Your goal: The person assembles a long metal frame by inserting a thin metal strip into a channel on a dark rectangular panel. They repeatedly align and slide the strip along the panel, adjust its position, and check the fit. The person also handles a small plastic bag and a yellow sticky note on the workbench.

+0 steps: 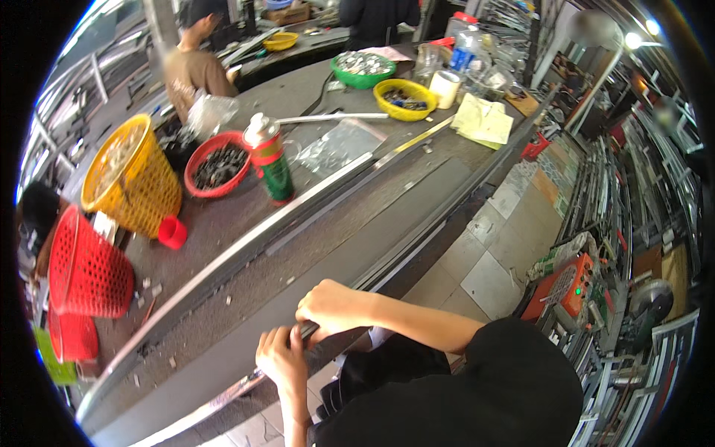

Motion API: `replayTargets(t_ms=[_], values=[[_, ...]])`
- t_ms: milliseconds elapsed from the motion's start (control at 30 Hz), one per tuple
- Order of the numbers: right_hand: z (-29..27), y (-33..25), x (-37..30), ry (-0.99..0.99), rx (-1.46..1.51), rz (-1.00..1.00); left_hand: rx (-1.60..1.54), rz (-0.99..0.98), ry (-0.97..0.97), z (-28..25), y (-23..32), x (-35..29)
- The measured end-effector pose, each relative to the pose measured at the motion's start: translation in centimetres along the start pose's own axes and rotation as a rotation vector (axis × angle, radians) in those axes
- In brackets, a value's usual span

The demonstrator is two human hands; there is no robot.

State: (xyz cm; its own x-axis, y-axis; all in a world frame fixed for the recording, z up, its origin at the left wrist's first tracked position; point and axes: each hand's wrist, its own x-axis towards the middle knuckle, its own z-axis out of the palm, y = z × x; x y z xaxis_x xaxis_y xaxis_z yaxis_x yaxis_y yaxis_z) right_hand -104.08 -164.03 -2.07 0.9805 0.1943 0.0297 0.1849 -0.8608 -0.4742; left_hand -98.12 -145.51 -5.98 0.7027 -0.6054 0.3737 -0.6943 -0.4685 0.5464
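Both of my hands are close together at the near edge of the workbench (246, 298). My right hand (335, 307) is closed in a fist over a narrow dark strip (307, 328). Just nearer and to the left, my left hand (281, 356) has its fingers curled round the same strip, thumb on top. Only a short piece of the strip shows between the hands; I cannot tell its full length. A long pale metal profile (216, 406) runs along the bench edge beneath my left hand.
Another long silvery profile (246, 240) crosses the bench. Beyond it stand a spray can (272, 164), red bowl of dark parts (218, 165), yellow basket (134, 179) and red basket (89, 268). People work across the bench. Metal bars and a red machine (570, 287) stand at right.
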Motion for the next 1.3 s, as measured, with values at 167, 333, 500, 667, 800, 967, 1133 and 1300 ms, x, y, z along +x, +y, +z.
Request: replayTargets(t_ms=[167, 333, 500, 667, 800, 967, 1133, 1300], values=[[-4.6, 6.2, -7.2, 0.439, 0.12, 0.008, 0.111, 0.02, 0.117, 1.7, -0.9, -0.9], [-10.5, 23.1, -23.4, 1.548, -0.495, 0.924, 0.112, 0.104, 0.243, 3.4, -1.6, -2.7], [-16.7, 43.0, -41.8, 1.767, 0.404, 1.385, 0.218, -0.056, 0.131, 3.2, -6.1, -6.0], [-19.6, 53.5, -48.0, 1.668, 0.573, 1.204, 0.819, -0.002, 0.267, 5.0, -6.2, -8.3], [-18.4, 54.4, -49.2, 1.766, 0.346, 1.39, 0.389, -0.492, 0.51, 6.9, -0.8, -6.6], [-14.6, 54.1, -51.0, 2.078, 0.95, 1.208, 0.675, -0.518, 0.329, 9.4, 2.8, -6.6], [-14.1, 54.5, -51.6, 1.783, 0.169, 1.53, 0.736, -0.736, 0.152, 10.3, 3.4, -6.9], [-16.7, 52.6, -53.5, 1.26, 0.091, 1.608, 0.822, -0.728, 0.014, 14.6, 12.7, 0.9]])
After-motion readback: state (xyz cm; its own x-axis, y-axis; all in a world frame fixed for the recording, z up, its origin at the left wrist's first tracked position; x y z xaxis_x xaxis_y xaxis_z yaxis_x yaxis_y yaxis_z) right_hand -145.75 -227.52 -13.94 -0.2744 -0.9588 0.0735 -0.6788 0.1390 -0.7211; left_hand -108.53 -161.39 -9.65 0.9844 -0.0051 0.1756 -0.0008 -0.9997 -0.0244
